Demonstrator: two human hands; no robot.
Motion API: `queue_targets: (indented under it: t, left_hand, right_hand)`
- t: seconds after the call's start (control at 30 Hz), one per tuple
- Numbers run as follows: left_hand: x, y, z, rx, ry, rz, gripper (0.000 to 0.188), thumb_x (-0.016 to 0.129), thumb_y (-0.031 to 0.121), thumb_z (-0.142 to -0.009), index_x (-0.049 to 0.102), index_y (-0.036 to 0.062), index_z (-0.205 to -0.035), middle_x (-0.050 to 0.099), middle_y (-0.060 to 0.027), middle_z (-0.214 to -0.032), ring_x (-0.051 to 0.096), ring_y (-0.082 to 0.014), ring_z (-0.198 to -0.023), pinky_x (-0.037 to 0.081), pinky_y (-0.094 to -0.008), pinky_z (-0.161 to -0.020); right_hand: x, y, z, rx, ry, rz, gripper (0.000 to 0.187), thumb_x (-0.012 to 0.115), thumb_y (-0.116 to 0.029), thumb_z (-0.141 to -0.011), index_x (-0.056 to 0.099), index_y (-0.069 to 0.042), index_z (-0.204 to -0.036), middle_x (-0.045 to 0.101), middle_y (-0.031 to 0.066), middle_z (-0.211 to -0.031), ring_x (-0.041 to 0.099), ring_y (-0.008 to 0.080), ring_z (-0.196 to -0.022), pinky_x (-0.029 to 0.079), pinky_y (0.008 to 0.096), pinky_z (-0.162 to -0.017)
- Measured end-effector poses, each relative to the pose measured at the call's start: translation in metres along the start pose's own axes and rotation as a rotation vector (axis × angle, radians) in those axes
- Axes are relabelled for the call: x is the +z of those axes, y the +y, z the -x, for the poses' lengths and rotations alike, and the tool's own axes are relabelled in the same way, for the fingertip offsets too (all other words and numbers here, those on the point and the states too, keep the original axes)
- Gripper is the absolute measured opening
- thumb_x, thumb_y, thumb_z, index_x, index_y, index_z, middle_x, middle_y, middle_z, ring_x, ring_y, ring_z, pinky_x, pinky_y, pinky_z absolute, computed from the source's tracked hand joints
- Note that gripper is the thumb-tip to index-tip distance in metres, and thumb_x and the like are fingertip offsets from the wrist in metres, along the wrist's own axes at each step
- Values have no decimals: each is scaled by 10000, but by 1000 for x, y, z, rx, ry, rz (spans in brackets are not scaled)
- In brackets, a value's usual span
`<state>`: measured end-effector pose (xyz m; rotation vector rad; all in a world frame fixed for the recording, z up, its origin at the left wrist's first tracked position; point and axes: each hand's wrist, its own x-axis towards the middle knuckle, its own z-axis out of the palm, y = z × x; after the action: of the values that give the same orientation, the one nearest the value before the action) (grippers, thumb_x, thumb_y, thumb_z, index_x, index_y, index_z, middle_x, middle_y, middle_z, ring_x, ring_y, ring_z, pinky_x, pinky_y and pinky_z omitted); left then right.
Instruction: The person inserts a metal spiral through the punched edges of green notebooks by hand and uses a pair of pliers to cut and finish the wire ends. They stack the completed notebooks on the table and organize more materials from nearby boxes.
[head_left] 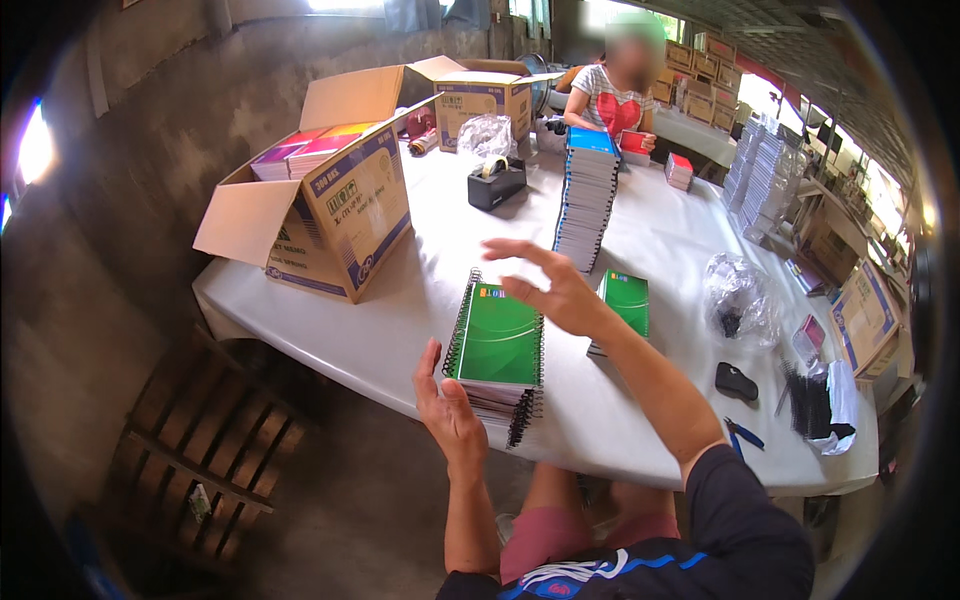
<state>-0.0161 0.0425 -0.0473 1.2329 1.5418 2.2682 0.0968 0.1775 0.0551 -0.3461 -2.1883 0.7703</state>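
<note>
A stack of spiral-bound notebooks with a green cover on top [505,340] stands at the table's near edge, black coils along its sides. My left hand [455,415] is at the stack's near left corner, fingers upright and thumb apart; whether it touches the coils I cannot tell. Over the far right part of the stack hovers my right hand [555,290], fingers stretched and thumb apart, holding nothing. Partly behind my right forearm lies a second, lower green notebook stack [627,300]. Beyond it rises a tall notebook stack with a blue top cover [585,200].
An open carton of notebooks [350,220] stands left, a tape dispenser [497,184] beyond. On the right lie a plastic bag [740,300], a black case [736,382], pliers [742,434] and black coils [810,405]. A co-worker [615,95] sits across the white table [330,325].
</note>
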Motion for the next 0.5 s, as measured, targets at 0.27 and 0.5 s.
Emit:
queue_targets:
  t: [0.27,0.5]
  left_hand:
    - [24,-26,-11,3,135,143,650,344,531,-959,580,-52,-1122,625,-166,-1054,605,-264,-973,462,-341,-871]
    - [35,-23,-9,58,105,52,739,276,590,-943,569,-66,-1116,622,-155,-1073,591,-224,-989,450,-330,-890]
  right_hand:
    - [52,38,37,368,459,-690,356,455,-302,-979,557,-26,-1179,597,76,-1052,568,102,-939,464,229,-822]
    - [47,44,41,372,377,-516,385,494,-302,-953,514,-43,-1237,554,88,-1132,517,135,-1041,439,282,-876]
